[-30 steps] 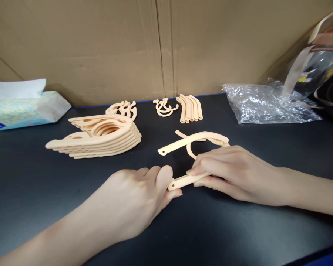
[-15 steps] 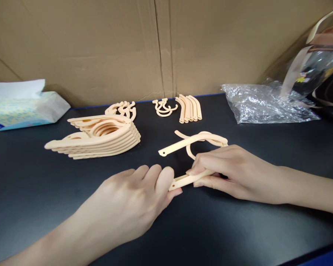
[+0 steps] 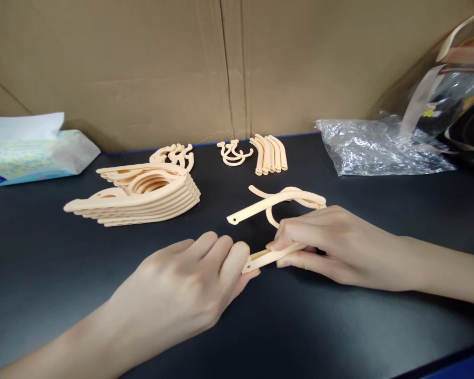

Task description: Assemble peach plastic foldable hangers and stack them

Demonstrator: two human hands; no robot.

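Note:
A cream plastic folding clothes hanger (image 3: 276, 199) lies across my right hand (image 3: 332, 245), its hook under one straight arm. The fingers of that hand are closed around the lower arm near the middle joint. My left hand (image 3: 197, 279) is curled into a fist at that arm's end, thumb below and index finger above. A small hole shows in the arm just beside the left thumb. Whatever else may be inside the left fist is hidden. The hanger's upper arm points left, its tip free and pierced by a hole.
Stacked cream hanger parts (image 3: 142, 202) lie at left on the black table (image 3: 268, 337). Behind are hooks (image 3: 233, 152), more curved pieces (image 3: 174, 155) and several short bars (image 3: 270, 153). A tissue pack (image 3: 35, 152), clear plastic bag (image 3: 379, 147) and transparent handbag (image 3: 450, 100) flank them.
Both hands and the hanger have shifted very slightly right. The left knuckles have risen a little, and slightly more of the lower arm's inner groove shows. The grip looks the same.

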